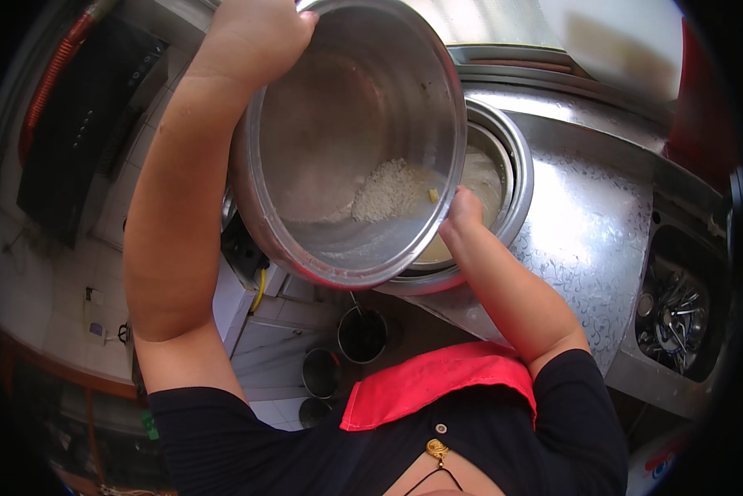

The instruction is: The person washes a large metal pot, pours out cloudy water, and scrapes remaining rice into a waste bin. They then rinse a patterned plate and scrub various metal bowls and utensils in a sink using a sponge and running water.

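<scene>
A large metal pot, tilted towards the right, is held up between my two hands. My left hand grips its upper left rim, the fingers partly hidden behind the wall. At the lower right rim is my right hand, its fingers hidden by the pot. Inside lie a clump of pale grain that looks like wet rice, a little cloudy liquid and a small yellow piece. Behind and partly below stands a wide metal basin with a second metal vessel nested in it, holding pale, cloudy contents.
The patterned metal countertop extends to the right, up to a dark sink with metal utensils in it. Several dark round containers are low down below the pot. A black range hood with a red hose is at the left.
</scene>
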Tool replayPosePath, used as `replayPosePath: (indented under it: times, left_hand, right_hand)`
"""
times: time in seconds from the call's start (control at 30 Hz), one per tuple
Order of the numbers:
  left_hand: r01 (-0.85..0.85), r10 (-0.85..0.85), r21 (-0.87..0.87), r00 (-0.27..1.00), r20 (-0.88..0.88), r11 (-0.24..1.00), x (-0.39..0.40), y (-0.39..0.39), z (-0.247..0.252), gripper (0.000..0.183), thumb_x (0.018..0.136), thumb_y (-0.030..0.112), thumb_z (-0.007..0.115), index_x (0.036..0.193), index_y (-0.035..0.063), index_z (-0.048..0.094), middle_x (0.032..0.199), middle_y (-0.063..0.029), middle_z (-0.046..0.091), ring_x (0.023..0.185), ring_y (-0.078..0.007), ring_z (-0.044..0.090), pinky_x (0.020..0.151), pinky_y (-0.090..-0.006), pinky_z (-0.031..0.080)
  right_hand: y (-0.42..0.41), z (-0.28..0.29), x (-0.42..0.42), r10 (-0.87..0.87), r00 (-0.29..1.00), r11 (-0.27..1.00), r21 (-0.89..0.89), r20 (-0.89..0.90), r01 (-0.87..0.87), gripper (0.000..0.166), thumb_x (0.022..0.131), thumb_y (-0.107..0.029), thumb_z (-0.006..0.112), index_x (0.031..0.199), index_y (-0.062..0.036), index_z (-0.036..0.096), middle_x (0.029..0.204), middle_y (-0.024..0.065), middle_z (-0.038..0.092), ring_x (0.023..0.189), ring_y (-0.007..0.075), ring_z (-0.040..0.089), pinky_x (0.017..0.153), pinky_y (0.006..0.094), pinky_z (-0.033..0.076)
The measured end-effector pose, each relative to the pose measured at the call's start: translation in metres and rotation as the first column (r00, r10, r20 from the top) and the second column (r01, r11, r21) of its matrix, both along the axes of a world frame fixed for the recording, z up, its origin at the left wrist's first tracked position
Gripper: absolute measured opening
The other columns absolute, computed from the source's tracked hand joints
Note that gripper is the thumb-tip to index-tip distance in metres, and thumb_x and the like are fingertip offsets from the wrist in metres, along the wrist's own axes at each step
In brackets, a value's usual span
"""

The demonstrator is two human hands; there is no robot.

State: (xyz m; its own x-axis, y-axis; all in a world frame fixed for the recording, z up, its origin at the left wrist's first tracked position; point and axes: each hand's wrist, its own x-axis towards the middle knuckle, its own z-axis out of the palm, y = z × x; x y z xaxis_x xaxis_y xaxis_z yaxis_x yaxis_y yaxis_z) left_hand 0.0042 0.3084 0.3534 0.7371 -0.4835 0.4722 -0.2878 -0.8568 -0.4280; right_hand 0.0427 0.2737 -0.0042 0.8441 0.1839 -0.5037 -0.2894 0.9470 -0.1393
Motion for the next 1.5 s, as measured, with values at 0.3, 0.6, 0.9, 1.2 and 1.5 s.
replayPosePath:
  times: [0.3,0.6,0.9,1.2,1.5]
  left_hand:
    - [-0.087,0.085,0.031,0.996,0.037,0.996,-0.016,-0.022,-0.001,0.023,0.073,0.018,0.057,0.083,-0.0025,0.06,0.077,-0.0215,0.058,0.076,-0.033,0.057,0.07,-0.0371,0.045]
    - [-0.097,0.092,0.07,0.994,0.063,0.993,-0.023,-0.031,-0.001,0.022,0.072,0.017,0.054,0.075,-0.0042,0.06,0.073,-0.0238,0.057,0.074,-0.0373,0.055,0.069,-0.0408,0.044]
    - [-0.115,0.107,0.118,0.991,0.077,0.986,-0.019,-0.028,0.0,0.023,0.072,0.017,0.054,0.074,-0.0044,0.06,0.073,-0.0229,0.057,0.074,-0.0361,0.056,0.07,-0.0398,0.045]
    - [-0.092,0.078,0.166,0.993,0.086,0.982,-0.009,-0.021,-0.001,0.022,0.072,0.017,0.054,0.073,-0.0041,0.06,0.073,-0.022,0.058,0.074,-0.0357,0.056,0.07,-0.0395,0.045]
    - [-0.057,0.04,0.176,0.994,0.097,0.983,-0.017,-0.027,-0.004,0.022,0.072,0.017,0.054,0.071,-0.0039,0.06,0.071,-0.0219,0.057,0.072,-0.0355,0.056,0.069,-0.0394,0.045]
  right_hand:
    - [-0.003,0.008,-0.004,-0.017,1.0,1.0,-0.026,-0.005,0.017,0.025,0.079,-0.01,0.036,0.089,0.003,0.054,0.088,0.0145,0.055,0.079,0.0273,0.056,0.07,0.0411,0.047]
    - [-0.006,0.019,-0.01,-0.001,0.999,1.0,-0.007,-0.04,0.001,0.027,0.078,-0.009,0.034,0.091,0.0033,0.054,0.092,0.0157,0.054,0.084,0.0282,0.055,0.074,0.0427,0.045]
    - [-0.001,0.006,-0.003,-0.01,0.999,1.0,-0.022,-0.05,0.009,0.027,0.078,-0.01,0.034,0.092,0.0031,0.053,0.093,0.0143,0.054,0.085,0.0271,0.054,0.075,0.04,0.044]
    - [0.002,0.002,0.0,-0.024,0.998,0.998,-0.051,-0.062,0.021,0.029,0.078,-0.008,0.03,0.093,0.0064,0.051,0.093,0.0183,0.053,0.086,0.0308,0.053,0.078,0.0439,0.043]
    - [-0.002,0.015,-0.006,-0.043,0.996,0.997,-0.063,-0.083,0.038,0.03,0.077,-0.006,0.028,0.092,0.0075,0.051,0.093,0.0202,0.053,0.086,0.033,0.054,0.078,0.0467,0.043]
